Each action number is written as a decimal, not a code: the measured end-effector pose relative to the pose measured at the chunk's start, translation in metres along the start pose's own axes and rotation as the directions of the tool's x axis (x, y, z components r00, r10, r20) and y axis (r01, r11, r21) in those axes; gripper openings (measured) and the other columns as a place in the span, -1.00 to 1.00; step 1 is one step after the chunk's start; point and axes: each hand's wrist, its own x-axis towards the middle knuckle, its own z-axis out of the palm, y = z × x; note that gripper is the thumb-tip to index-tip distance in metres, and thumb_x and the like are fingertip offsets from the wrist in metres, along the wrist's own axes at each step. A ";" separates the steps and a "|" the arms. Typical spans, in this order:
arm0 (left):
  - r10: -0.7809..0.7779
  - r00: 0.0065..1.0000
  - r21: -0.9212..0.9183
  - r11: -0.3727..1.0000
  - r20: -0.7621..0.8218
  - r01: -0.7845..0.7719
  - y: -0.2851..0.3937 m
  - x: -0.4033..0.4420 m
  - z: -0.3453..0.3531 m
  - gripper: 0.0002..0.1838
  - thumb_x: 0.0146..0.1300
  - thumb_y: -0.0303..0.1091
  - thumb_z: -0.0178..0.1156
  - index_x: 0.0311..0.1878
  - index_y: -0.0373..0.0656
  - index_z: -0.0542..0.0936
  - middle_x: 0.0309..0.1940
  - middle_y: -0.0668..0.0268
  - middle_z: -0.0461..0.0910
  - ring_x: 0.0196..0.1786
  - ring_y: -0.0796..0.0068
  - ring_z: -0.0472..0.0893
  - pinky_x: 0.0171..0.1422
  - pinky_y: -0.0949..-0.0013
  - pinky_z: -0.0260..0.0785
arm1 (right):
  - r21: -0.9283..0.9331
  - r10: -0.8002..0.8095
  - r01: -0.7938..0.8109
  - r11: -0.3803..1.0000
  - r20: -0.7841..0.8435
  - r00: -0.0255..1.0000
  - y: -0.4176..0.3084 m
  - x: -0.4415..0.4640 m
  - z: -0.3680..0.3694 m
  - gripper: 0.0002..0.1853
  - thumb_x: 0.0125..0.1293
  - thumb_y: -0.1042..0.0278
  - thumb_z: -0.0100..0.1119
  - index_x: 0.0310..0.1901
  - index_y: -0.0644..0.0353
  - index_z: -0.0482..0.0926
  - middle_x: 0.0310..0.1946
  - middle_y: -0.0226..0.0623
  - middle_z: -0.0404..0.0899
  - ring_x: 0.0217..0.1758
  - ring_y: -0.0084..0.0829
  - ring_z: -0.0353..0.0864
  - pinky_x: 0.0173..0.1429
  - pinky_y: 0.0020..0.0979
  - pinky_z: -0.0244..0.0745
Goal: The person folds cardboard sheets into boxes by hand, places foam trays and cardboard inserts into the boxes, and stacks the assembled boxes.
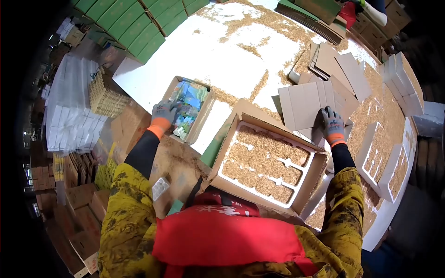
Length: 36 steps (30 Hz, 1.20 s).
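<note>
My left hand, in a grey and orange glove, reaches over the near side of a small cardboard box. Its fingertips are among blue and green printed packets, and I cannot make out whether they grip one. My right hand, gloved alike, has its fingers bent at the lower right edge of a folded cardboard sheet and holds it there. Between my arms, close to my body, stands an open carton. Inside it lies a white tray whose hollows hold brown shavings.
Green boxes are stacked at the far left of the white table. More cardboard pieces lie beyond my right hand. Shavings-filled white trays stand at the right. Another person's arm shows at the top right.
</note>
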 end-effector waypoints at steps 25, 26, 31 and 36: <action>-0.217 0.974 -0.740 0.645 0.060 0.189 -0.021 -0.025 -0.022 -0.51 0.19 0.00 0.27 -0.17 -0.35 0.65 -0.42 0.23 0.67 -0.41 0.48 0.54 -0.26 0.36 0.38 | 0.687 0.541 -0.172 0.706 -0.367 0.757 0.015 -0.046 -0.086 -0.74 0.27 0.36 0.00 -0.04 0.15 0.55 -0.15 -0.12 0.62 -0.13 -0.08 0.61 -0.03 -0.26 0.49; -0.220 0.975 -0.718 0.676 0.017 0.165 -0.019 -0.023 -0.020 -0.52 0.16 -0.03 0.31 -0.16 -0.36 0.65 -0.41 0.23 0.68 -0.41 0.49 0.55 -0.26 0.37 0.39 | 0.764 0.591 -0.063 0.642 -0.441 0.676 0.026 -0.055 -0.082 -0.78 0.28 0.37 0.03 -0.09 0.22 0.54 -0.23 -0.15 0.62 -0.23 -0.22 0.63 -0.10 -0.32 0.49; -0.073 0.891 -0.648 0.713 -0.448 -0.268 0.079 -0.056 -0.079 -0.80 0.12 -0.43 0.28 -0.18 -0.25 0.67 -0.32 0.18 0.66 -0.28 0.32 0.62 -0.13 0.33 0.43 | 0.824 0.670 0.106 0.557 -0.521 0.529 -0.001 -0.138 -0.153 -0.76 0.28 0.45 0.09 -0.03 0.28 0.53 -0.19 -0.22 0.60 -0.14 -0.39 0.58 -0.03 -0.41 0.45; 0.739 0.558 0.154 0.645 -0.378 -0.749 0.227 -0.131 -0.123 -0.67 -0.04 -0.52 0.13 -0.13 -0.12 0.61 -0.06 0.23 0.55 0.09 0.19 0.47 0.24 0.17 0.25 | 0.364 0.173 0.143 0.920 -0.709 0.684 -0.083 -0.186 -0.230 -0.76 0.16 0.51 0.16 -0.10 0.21 0.54 -0.26 -0.21 0.54 -0.22 -0.21 0.58 -0.23 -0.29 0.51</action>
